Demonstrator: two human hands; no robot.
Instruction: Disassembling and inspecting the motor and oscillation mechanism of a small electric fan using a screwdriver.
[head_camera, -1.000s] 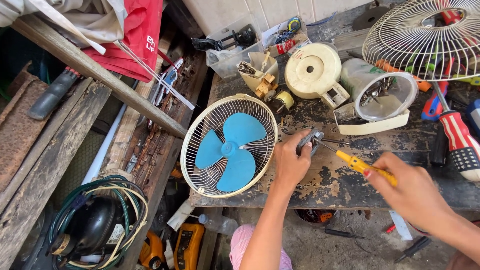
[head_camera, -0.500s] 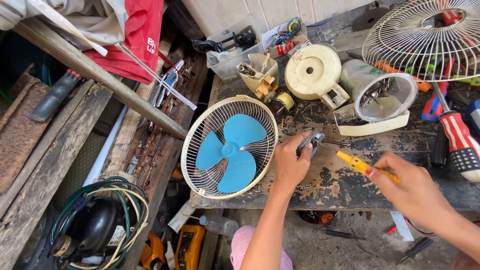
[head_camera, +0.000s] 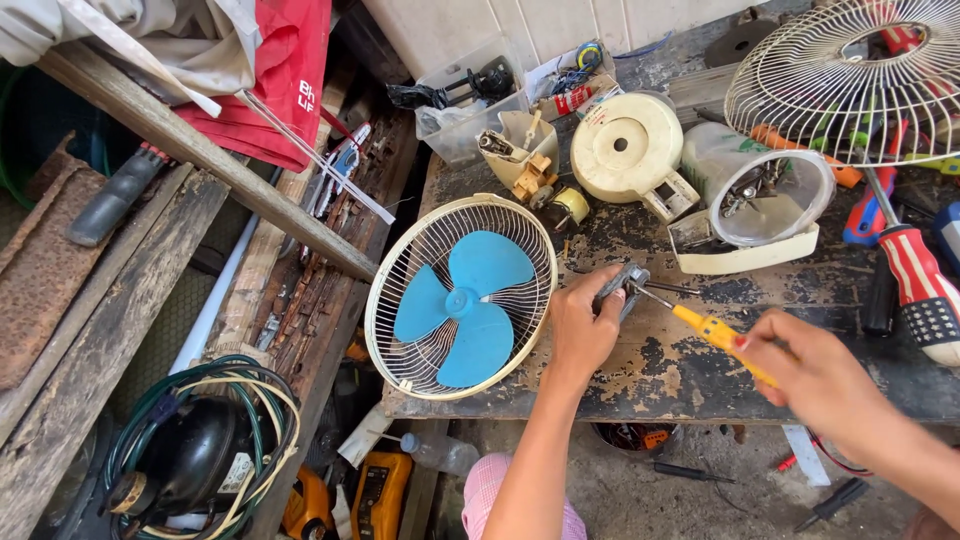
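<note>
A small grey metal part (head_camera: 622, 288) is gripped by the closed left hand (head_camera: 580, 330) while the yellow-handled screwdriver (head_camera: 712, 330), clasped at four o'clock by the right hand (head_camera: 815, 375), is best kept aligned.

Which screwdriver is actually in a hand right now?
The slim yellow-handled screwdriver, held by the right hand. The red-and-white striped screwdriver lies untouched on the bench.

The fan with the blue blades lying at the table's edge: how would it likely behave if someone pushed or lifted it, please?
The fan probably feels light for its size, being mostly thin wire cage and plastic blades. Its cage may flex or dent under a firm squeeze. It overhangs the table edge at the left, so a push that way could tip it off.
</note>
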